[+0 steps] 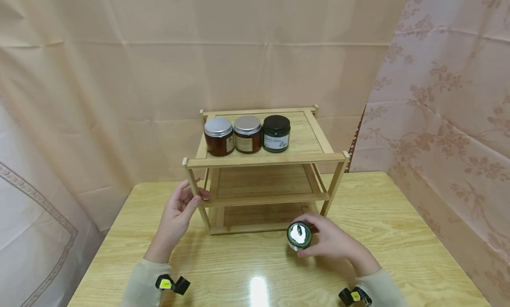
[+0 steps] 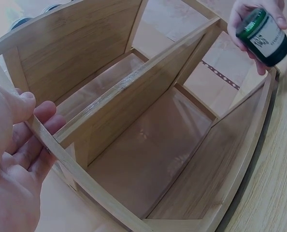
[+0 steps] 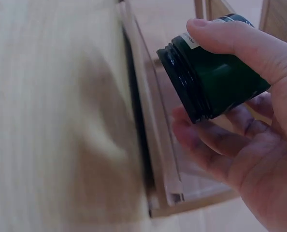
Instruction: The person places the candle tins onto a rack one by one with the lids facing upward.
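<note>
A dark green glass jar (image 1: 299, 235) is in my right hand (image 1: 328, 238), gripped between thumb and fingers in front of the rack's lower right. Its base faces up and its black lid end points down; a white label on the jar (image 2: 265, 41) shows in the left wrist view. My left hand (image 1: 177, 211) holds the front left post of a three-tier wooden rack (image 1: 263, 183), thumb in front and fingers curled behind. Two amber jars with silver lids (image 1: 218, 141) (image 1: 248, 138) and a dark jar with a black lid (image 1: 276, 134) stand in a row on the top shelf.
The rack stands toward the back of a light wooden table (image 1: 223, 271). A beige curtain (image 1: 255, 68) hangs close behind it, and a floral curtain (image 1: 446, 121) runs along the right. White cloth (image 1: 40, 200) hangs at the left.
</note>
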A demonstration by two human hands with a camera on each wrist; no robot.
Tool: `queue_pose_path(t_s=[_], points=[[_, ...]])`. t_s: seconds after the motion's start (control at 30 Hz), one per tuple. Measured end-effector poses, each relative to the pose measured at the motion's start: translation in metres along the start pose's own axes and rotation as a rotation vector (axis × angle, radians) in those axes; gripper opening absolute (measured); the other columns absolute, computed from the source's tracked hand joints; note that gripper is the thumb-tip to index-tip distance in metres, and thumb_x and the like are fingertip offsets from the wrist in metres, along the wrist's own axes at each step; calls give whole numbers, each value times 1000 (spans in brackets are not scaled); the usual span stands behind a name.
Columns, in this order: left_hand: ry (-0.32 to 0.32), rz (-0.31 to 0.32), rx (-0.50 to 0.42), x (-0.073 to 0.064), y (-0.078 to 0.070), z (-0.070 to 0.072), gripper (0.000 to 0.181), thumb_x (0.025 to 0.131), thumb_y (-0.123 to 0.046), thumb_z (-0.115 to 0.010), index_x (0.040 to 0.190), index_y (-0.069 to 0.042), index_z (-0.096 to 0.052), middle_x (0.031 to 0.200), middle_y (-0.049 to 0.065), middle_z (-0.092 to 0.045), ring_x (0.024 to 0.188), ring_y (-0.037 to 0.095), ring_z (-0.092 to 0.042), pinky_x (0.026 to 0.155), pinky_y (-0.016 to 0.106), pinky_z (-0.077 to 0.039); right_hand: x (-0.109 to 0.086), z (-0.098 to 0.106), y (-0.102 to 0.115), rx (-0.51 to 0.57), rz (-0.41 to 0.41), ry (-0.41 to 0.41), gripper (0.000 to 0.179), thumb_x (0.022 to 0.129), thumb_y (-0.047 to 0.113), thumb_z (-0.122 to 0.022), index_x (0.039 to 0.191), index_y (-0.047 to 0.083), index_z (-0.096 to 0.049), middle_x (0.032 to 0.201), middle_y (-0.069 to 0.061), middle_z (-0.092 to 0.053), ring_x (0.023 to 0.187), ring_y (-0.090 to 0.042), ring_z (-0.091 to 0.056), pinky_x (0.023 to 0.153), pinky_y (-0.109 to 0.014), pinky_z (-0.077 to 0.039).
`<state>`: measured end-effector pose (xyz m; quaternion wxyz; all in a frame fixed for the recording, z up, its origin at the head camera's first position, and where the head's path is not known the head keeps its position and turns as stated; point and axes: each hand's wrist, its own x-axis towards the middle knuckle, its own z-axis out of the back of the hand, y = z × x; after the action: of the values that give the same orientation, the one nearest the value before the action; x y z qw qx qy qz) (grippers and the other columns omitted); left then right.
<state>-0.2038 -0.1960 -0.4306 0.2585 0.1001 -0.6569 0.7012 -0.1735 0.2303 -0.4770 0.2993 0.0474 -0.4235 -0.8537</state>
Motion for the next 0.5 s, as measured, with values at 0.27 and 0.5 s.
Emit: queue_pose_path(t_s=[0.27, 0.5], points=[[-1, 1, -6, 0, 0, 0, 46, 106, -6, -48, 151, -13, -40, 122, 24, -62, 115, 27, -64, 101, 34, -52, -8, 24, -3, -13, 35, -74, 70, 69, 27, -95, 129, 28, -59, 116, 11, -63, 106, -13, -62, 88, -33, -55], [1, 2, 2, 0, 1, 0, 46, 106, -6, -48, 151, -13, -40, 121, 24, -62, 115, 27, -64, 101, 34, -52, -16, 39, -3, 12, 58, -63, 71, 68, 28, -96, 130, 18, -62, 116, 8, -66, 107, -15, -64, 89, -35, -56]])
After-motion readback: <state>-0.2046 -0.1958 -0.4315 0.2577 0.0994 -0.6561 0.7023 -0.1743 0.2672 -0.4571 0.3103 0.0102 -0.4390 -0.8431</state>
